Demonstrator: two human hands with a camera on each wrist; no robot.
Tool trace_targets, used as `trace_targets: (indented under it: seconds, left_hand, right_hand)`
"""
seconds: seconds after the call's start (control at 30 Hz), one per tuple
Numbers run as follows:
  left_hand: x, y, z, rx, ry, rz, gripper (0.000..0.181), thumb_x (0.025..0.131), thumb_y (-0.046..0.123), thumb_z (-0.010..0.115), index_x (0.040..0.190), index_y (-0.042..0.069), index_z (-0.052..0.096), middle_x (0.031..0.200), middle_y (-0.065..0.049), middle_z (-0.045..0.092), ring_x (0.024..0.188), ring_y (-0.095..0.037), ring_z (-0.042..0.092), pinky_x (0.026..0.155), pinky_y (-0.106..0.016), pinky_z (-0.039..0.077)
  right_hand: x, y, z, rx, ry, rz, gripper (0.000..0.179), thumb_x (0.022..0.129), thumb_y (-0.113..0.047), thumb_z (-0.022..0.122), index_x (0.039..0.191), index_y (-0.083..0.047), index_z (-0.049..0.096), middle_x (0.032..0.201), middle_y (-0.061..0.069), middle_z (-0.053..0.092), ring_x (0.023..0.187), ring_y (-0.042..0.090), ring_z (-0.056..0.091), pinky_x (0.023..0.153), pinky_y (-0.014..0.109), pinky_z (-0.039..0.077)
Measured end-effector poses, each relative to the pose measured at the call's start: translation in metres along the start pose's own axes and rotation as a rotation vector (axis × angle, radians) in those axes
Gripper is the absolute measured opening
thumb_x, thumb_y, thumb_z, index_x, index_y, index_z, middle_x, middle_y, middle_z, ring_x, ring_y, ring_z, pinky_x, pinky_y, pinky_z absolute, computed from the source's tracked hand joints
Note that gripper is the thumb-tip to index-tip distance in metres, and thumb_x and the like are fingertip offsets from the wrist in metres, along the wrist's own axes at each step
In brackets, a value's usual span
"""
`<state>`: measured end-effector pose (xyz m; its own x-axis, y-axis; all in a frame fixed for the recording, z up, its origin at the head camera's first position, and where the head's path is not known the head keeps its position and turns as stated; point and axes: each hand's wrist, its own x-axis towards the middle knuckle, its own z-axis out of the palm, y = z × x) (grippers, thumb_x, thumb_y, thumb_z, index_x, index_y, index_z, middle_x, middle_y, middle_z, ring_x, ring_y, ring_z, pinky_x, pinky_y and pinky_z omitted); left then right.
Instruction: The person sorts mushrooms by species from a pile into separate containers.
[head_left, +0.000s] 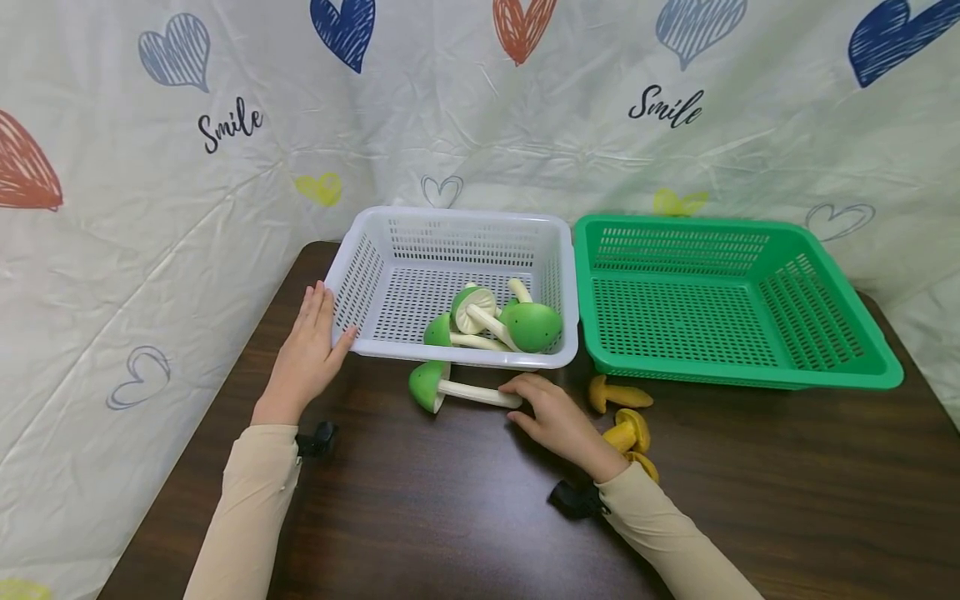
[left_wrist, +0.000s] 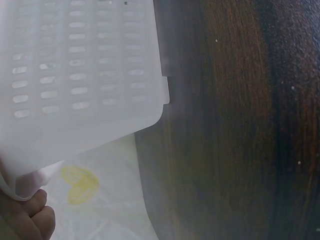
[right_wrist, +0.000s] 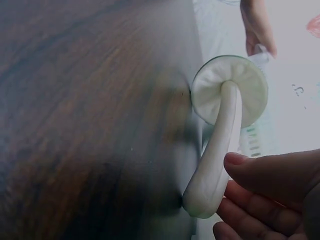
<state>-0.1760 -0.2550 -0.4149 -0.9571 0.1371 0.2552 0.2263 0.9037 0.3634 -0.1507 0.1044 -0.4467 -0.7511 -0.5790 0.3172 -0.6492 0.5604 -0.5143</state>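
Observation:
My left hand [head_left: 303, 358] rests against the left side of a white plastic basket [head_left: 457, 360], fingers straight, thumb by the front corner. In the left wrist view, its fingers [left_wrist: 42, 220] show at the basket's rim. A toy mushroom with a green cap [head_left: 427, 386] and white stem lies on the table before this basket. My right hand [head_left: 555, 417] holds the stem's end between thumb and fingers. The right wrist view shows the mushroom's pale stem [right_wrist: 217, 150] beside the thumb. Inside the white basket, several green-capped mushrooms [head_left: 532, 325] lie at the right.
A green basket [head_left: 750, 379] stands right of the white one, its bottom bare. Several yellow-orange toy mushrooms [head_left: 626, 396] lie near its front left corner, some partly behind my right wrist. A printed white cloth [head_left: 480, 125] hangs behind the dark wooden table [head_left: 420, 508].

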Motion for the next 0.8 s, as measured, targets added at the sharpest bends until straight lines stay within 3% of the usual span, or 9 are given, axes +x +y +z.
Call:
trace_targets:
  seconds: [0.4,0.8]
  left_hand:
    - [0.000,0.000,0.000,-0.001,-0.011,-0.003,0.073,0.099,0.038,0.043,0.145,-0.011,0.016,0.154,-0.024,0.008,0.143,-0.034,0.002,0.112,-0.050,0.013]
    - [0.000,-0.001,0.000,0.002,0.005,0.007,0.073,0.099,0.038,0.044,0.145,-0.012,0.017,0.154,-0.025,0.009,0.142,-0.035,0.004,0.111,-0.052,0.015]
  right_hand:
    - [0.004,0.003,0.005,0.021,0.002,0.054,0.029,0.077,-0.004,0.076,0.104,-0.001,0.067,0.104,0.009,0.065,0.096,0.024,0.062,0.082,0.037,0.050]
    - [0.010,0.007,0.014,0.014,-0.026,0.052,0.028,0.078,-0.003,0.075,0.104,0.000,0.067,0.102,0.010,0.065,0.094,0.025,0.062,0.082,0.038,0.050]
